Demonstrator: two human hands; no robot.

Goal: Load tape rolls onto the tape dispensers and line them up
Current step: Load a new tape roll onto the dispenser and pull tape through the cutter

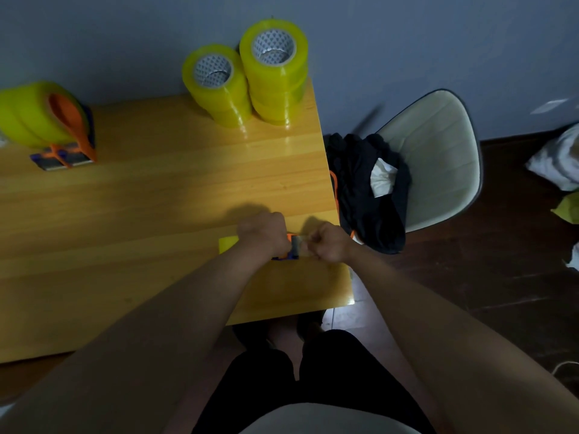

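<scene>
Yellow wood made up the table (141,214), set against a grey-blue wall (407,42); nearest the person, both hands worked close together by the table's right edge; the left hand (264,234) curled over an orange and blue tape dispenser (289,249), a yellow tape roll (228,244) showing just left of its wrist; the right hand (329,242) was closed in a fist, fingers pinching at the dispenser's end, though what it held was too small to tell; right of the hands stood a pale chair (438,158) draped with dark clothing (360,189); far ahead and left of the left hand sat a loaded dispenser (56,126); farther still, ahead of both hands, two stacks of tape rolls (247,76) stood touching by the wall.
</scene>
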